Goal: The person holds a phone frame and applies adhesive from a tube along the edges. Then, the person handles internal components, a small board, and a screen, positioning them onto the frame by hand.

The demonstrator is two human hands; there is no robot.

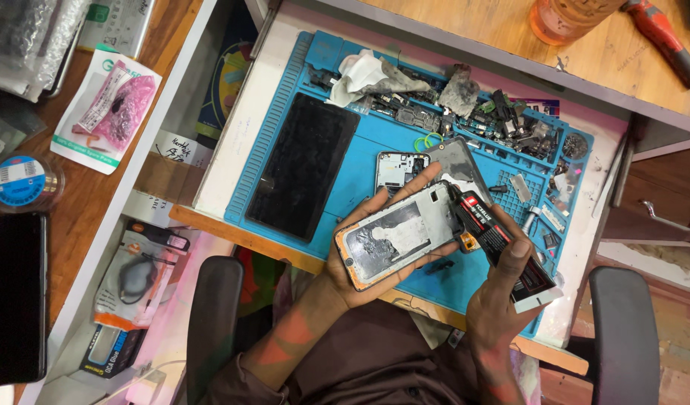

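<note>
- A person sits at a pulled-out wooden drawer shelf (pixel 232 234) topped with a blue repair mat (pixel 375 142), seen from above
- The left hand (pixel 352 262) is cupped under a phone frame (pixel 396 236), fingers wrapped round its edges so the frame is firmly held, tilted, over the mat's near edge
- The frame's upturned face is grey and smeared with dark residue, with an orange rim showing at its lower left corner
- The right hand (pixel 502 289) grips a black and red glue tube (pixel 495 236), fingers closed around its body, thumb along the top
- The tube's nozzle end touches the right edge of the frame
- A large black screen panel (pixel 303 165) lies flat at the mat's left side, well apart from the hands
- A small phone board frame (pixel 399 169) and a grey back plate (pixel 459 161) lie at the mat's middle, just beyond the held frame
- A crumpled white cloth (pixel 367 75) sits at the mat's far edge, beside a scatter of small dark parts (pixel 510 124) running to the far right corner
- On the wooden desk to the left rest a pink parts packet (pixel 108 109) and a round spool (pixel 18 181)
- An orange bottle (pixel 566 19) stands on the far desk top, near a red-handled tool (pixel 664 37)
</note>
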